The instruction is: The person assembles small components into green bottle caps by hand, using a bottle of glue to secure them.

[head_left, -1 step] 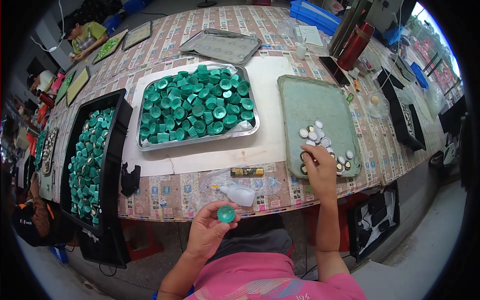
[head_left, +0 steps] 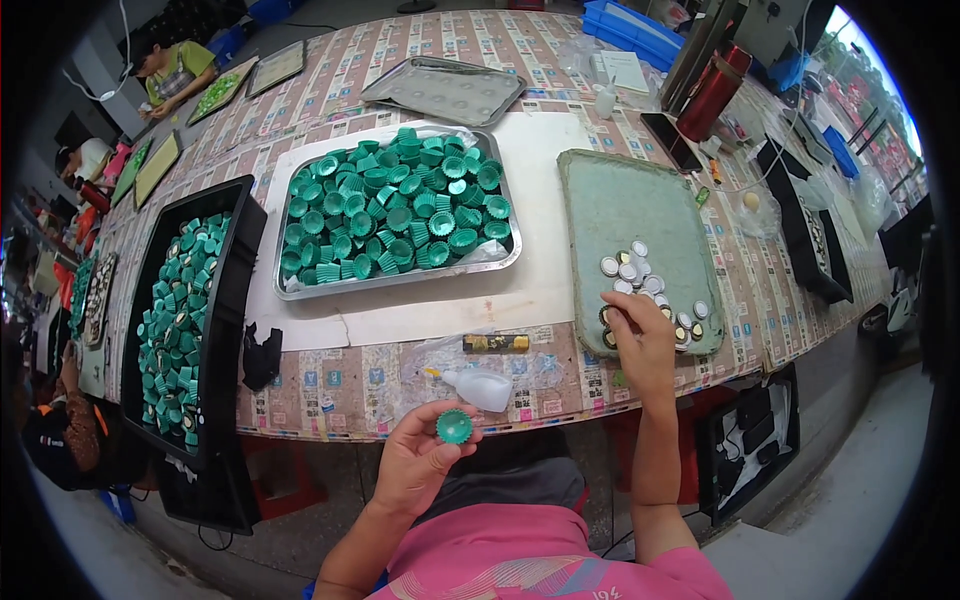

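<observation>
My left hand (head_left: 416,462) pinches a small green fluted cup (head_left: 455,427) in front of the table's near edge, its open side facing up. On the green tray (head_left: 640,200) at the right, my right hand (head_left: 645,345) has thumb and fingers closed on the edge of a small dark-rimmed disc (head_left: 606,316). Several white and gold-dark small discs (head_left: 640,268) lie around those fingertips. A metal tray (head_left: 400,282) heaped with green fluted cups (head_left: 400,200) stands at centre. Between my hands lie a white squeeze bottle (head_left: 484,389) with a yellow tip and a black-and-gold tube (head_left: 496,343).
A black crate (head_left: 222,300) of green cups stands left, beside a crumpled black cloth (head_left: 262,358). Farther off are an empty metal tray (head_left: 445,92), a phone (head_left: 668,140) and a red flask (head_left: 714,92). A co-worker (head_left: 180,75) sits at the far left.
</observation>
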Available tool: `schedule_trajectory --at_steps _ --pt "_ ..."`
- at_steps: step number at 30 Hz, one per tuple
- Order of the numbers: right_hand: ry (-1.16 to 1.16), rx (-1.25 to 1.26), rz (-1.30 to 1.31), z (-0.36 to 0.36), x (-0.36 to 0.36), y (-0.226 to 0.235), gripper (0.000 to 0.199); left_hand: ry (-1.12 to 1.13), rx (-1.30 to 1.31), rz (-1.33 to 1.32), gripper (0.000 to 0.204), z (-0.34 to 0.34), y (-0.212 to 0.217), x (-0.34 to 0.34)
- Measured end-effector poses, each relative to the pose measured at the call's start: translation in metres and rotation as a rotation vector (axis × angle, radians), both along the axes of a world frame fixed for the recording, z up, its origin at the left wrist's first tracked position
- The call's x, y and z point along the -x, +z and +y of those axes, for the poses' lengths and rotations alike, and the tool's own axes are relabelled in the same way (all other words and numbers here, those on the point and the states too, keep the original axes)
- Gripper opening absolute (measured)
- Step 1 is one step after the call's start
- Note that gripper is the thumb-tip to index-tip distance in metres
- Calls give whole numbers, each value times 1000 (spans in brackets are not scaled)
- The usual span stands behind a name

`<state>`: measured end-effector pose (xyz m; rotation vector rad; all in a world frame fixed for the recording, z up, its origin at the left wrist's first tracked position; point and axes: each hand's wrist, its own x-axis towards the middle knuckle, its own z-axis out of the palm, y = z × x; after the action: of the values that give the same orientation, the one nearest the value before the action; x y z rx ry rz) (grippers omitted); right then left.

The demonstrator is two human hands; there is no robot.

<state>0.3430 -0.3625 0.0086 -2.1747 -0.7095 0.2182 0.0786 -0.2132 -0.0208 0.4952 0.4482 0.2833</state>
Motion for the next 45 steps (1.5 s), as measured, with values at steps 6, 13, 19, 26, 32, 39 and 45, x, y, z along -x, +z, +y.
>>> schedule_trajectory --at_steps 6,13,19,26,32,39,45 --pt "142 -335 546 15 62 -13 23 -54 0 43 50 14 -13 9" --pt "211 -361 797 56 134 -10 25 -66 -37 66 49 30 -26 32" --pt "399 -300 504 72 169 -21 31 -129 -13 1 49 44 -36 53" --pt "488 -230 386 79 172 -19 33 -183 -164 -22 48 46 -38 55" --pt "523 -218 305 76 167 -25 35 -230 -262 -17 48 47 -40 51" --pt "553 -202 297 69 159 -30 36 -236 -415 -55 47 46 -44 42" --pt "510 -254 333 63 160 -30 35 -273 -448 -47 48 44 -42 41"
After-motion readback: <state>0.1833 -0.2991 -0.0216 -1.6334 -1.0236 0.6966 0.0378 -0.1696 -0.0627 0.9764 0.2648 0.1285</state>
